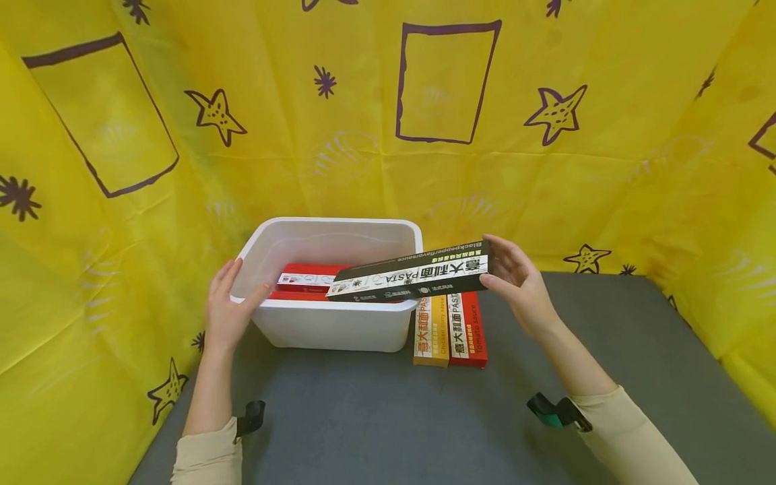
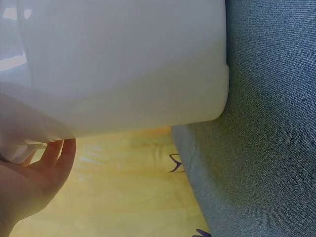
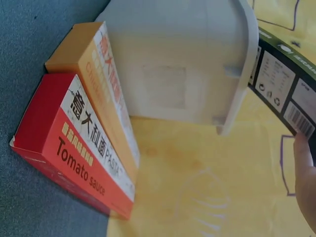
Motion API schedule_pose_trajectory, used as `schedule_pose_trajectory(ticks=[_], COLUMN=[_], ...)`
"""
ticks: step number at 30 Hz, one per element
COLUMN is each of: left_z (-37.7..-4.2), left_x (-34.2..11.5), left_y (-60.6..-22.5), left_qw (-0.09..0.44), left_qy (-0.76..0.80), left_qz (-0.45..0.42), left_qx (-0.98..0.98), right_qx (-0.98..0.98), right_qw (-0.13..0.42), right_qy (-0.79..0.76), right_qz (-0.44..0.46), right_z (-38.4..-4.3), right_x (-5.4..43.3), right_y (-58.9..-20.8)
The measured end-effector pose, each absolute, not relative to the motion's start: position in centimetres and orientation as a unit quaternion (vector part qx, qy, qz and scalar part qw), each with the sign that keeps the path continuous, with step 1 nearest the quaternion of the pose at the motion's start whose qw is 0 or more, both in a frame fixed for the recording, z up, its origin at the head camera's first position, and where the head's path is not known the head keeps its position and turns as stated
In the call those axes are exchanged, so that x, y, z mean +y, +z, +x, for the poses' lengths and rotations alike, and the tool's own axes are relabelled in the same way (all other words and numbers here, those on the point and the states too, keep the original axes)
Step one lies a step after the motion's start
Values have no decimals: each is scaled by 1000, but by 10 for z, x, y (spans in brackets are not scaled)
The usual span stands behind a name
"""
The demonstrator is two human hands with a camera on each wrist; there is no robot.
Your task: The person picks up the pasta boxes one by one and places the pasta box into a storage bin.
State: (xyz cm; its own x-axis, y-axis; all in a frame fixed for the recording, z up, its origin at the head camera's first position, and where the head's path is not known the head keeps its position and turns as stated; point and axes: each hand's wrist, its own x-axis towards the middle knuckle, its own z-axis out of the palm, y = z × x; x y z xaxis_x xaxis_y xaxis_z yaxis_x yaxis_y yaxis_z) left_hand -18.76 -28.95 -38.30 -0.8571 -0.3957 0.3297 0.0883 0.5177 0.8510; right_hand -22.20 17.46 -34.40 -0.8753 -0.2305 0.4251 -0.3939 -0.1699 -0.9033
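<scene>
My right hand (image 1: 526, 291) grips the right end of a black pasta box (image 1: 407, 277) marked black pepper flavor, thumb on its near side. Tilted, the box crosses over the right rim of a white plastic bin (image 1: 330, 327), its left end lower and inside. At the bin's front left corner my left hand (image 1: 229, 313) holds the rim, with the thumb over the top edge and the fingers on the outside wall. A red pasta box (image 1: 309, 273) lies in the bin, partly hidden by the black one. In the right wrist view the black box (image 3: 280, 79) shows its barcode side.
To the right of the bin, a yellow chicken curry pasta box (image 1: 432, 337) and a red tomato sauce pasta box (image 1: 468, 330) lie side by side on the grey table (image 1: 388, 417). A yellow patterned cloth (image 1: 364, 182) hangs behind and along the sides.
</scene>
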Motion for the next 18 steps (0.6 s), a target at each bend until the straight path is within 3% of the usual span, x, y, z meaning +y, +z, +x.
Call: schedule_pose_trajectory(ticks=[18], left_z=[-187], left_x=[-289], left_y=[-382], left_qw=[245], left_qy=[-477], left_qz=[99], left_qx=[-838], right_qx=[-713], right_qw=[38], right_qy=[670], right_qz=[203], right_z=[-233], right_x=[164], right_y=[-351])
